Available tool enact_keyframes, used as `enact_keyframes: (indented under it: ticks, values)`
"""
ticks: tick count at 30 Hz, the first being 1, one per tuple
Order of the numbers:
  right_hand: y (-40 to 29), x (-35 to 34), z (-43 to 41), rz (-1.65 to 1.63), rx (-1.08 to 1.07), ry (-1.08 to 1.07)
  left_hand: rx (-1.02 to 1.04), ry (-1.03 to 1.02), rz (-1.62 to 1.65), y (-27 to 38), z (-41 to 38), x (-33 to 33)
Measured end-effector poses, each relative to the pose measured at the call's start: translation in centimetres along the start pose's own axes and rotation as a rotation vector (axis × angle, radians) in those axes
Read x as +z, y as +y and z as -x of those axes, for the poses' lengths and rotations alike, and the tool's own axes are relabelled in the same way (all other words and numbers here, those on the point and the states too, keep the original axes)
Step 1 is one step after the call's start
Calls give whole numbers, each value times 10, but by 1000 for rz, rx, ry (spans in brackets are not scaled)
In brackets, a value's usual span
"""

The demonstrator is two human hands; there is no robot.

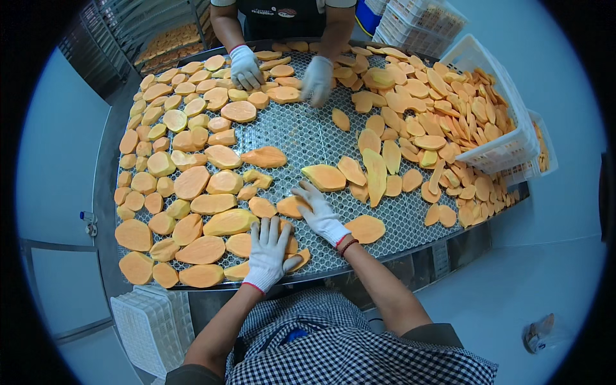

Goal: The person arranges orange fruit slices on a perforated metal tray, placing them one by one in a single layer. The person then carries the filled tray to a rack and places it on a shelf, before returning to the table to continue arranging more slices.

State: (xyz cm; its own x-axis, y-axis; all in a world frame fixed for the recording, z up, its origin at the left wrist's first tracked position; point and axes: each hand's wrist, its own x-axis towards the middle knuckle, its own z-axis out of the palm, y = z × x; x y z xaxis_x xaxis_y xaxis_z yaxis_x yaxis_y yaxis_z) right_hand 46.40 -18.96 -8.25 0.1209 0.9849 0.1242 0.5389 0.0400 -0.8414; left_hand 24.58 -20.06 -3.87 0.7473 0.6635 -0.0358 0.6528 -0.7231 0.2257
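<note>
My left hand, in a white knitted glove with a red cuff edge, lies with spread fingers over orange slices that look like sweet potato. Its thumb touches a slice near the table's front edge. My right hand, gloved the same way, has its fingers apart over the right end of another slice, which it partly hides. Beside its wrist a large oval slice rests on the white mesh. Rows of flat slices cover the left side of the mesh.
Across the table a person's gloved hands are among the slices; one is blurred. At right, a tipped white plastic crate spills piled slices. Stacked crates stand at lower left, a rack at back left.
</note>
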Motion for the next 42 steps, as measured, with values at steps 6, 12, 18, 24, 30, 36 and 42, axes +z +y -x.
enact_keyframes:
  ticks: [6,12,18,24,30,36,42]
  values:
    - [7,-50,26,277,-52,-70,4,53,11,-4,6,9]
    - [1,-121,117,674,124,-255,166,40,114,18,20,-7]
    - [-26,-78,126,541,-54,-368,121,17,155,43,20,6]
    - [-9,-76,92,252,112,-255,147,12,83,53,12,14]
    - [-10,-82,-42,724,45,-100,64,61,127,54,-9,-7]
    - [32,-76,-43,841,-202,-42,-137,128,-53,29,-79,-7]
    - [30,-84,-26,773,-242,-154,-108,79,-112,18,-74,-2]
